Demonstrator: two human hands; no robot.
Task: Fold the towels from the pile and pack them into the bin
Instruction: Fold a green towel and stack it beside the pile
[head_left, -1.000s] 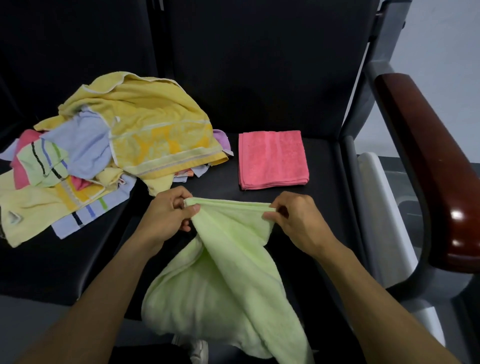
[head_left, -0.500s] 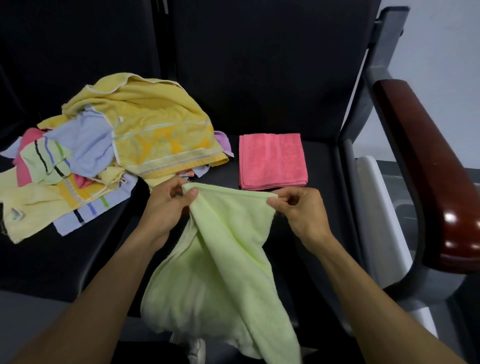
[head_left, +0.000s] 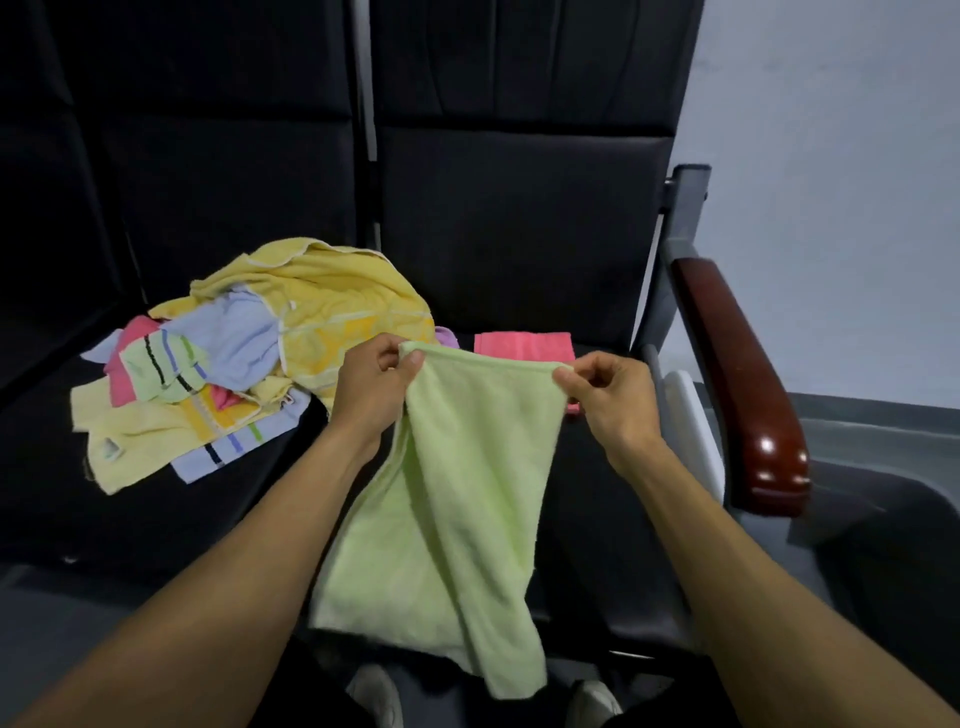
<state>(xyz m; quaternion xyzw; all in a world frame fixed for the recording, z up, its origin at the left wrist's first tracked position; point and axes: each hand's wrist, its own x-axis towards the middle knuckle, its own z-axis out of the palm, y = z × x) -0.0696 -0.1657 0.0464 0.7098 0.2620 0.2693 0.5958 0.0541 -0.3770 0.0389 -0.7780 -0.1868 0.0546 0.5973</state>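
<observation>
Head view: both hands, left (head_left: 371, 387) and right (head_left: 605, 397), pinching the green towel (head_left: 457, 499), have lifted it higher.

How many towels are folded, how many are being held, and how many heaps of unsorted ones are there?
Folded pink towel on the seat: 1
Light green towel held up by the left hand and right hand: 1
Mixed pile of unfolded towels, too tangled to count singly: 1
Total: 2 separate towels plus 1 pile
</observation>
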